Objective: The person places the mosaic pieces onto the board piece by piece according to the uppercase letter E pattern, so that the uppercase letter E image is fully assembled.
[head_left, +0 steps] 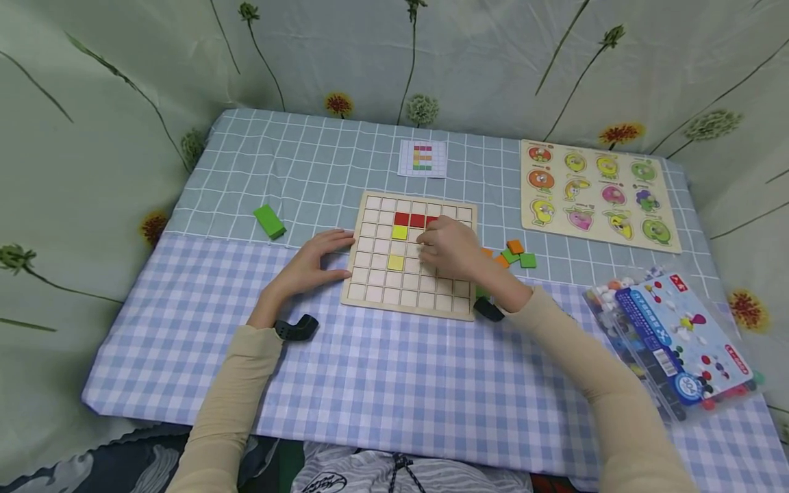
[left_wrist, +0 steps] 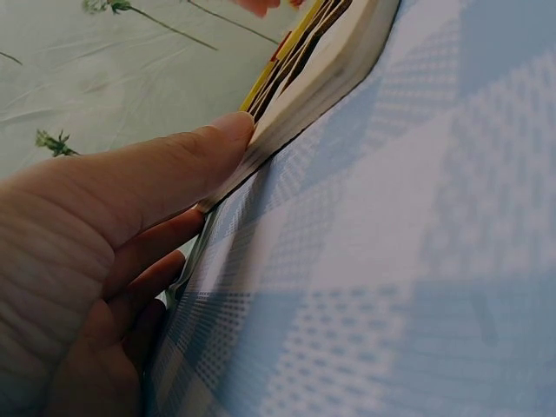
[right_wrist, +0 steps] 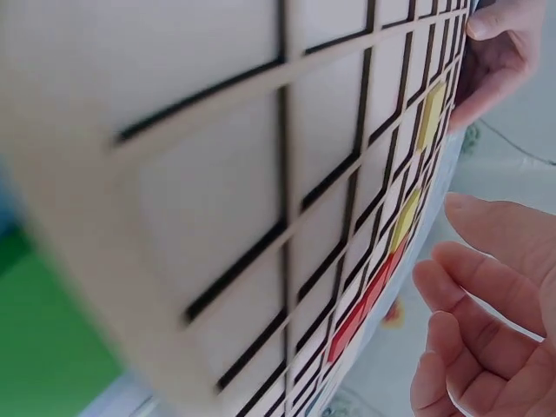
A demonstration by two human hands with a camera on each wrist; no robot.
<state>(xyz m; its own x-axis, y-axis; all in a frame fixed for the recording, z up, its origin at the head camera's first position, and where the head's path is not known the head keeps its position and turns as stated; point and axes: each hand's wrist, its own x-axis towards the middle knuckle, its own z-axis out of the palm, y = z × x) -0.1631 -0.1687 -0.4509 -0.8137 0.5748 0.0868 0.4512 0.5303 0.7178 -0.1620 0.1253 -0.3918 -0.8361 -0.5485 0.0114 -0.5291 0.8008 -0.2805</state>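
A wooden grid board (head_left: pixel 408 298) lies in the middle of the table. On it sit a row of red square tiles (head_left: pixel 417 220), a yellow tile (head_left: pixel 399 233) just under the row's left end, and another yellow tile (head_left: pixel 396 262) lower down. My left hand (head_left: pixel 314 260) touches the board's left edge, thumb and fingers spread along it; the thumb (left_wrist: pixel 195 161) presses the side. Over the right end of the red row hovers my right hand (head_left: pixel 452 248), partly covering it. In the right wrist view its loosely bent fingers (right_wrist: pixel 486 330) show nothing between them.
A pattern card (head_left: pixel 405 164) lies behind the board. Loose orange and green tiles (head_left: pixel 527 260) lie right of it, partly behind the right arm; a green block (head_left: pixel 269 222) is left. Farther right are a fruit puzzle board (head_left: pixel 592 205) and a plastic box of coloured pieces (head_left: pixel 684 335).
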